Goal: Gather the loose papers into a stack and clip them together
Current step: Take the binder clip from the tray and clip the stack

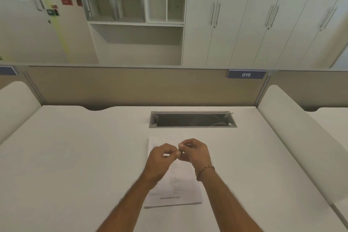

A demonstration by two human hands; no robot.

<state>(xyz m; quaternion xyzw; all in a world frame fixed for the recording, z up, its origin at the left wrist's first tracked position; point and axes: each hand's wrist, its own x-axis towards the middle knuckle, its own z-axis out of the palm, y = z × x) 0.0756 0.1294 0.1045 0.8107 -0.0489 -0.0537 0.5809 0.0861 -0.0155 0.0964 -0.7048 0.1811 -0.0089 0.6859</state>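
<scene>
A stack of white printed papers (176, 192) lies flat on the white desk (75, 156), right in front of me. Above the top half of the stack, my left hand (162, 158) and my right hand (195, 152) meet fingertip to fingertip. Both pinch a small dark clip (180, 151) between thumbs and fingers. The clip is held a little above the paper and is mostly hidden by my fingers. A beaded bracelet sits on my right wrist.
An open cable tray slot (193, 119) is set into the desk behind the papers. A beige partition (131, 86) with a "015" label (246, 74) closes the back. White side dividers (301, 133) stand at left and right. Cabinets stand beyond.
</scene>
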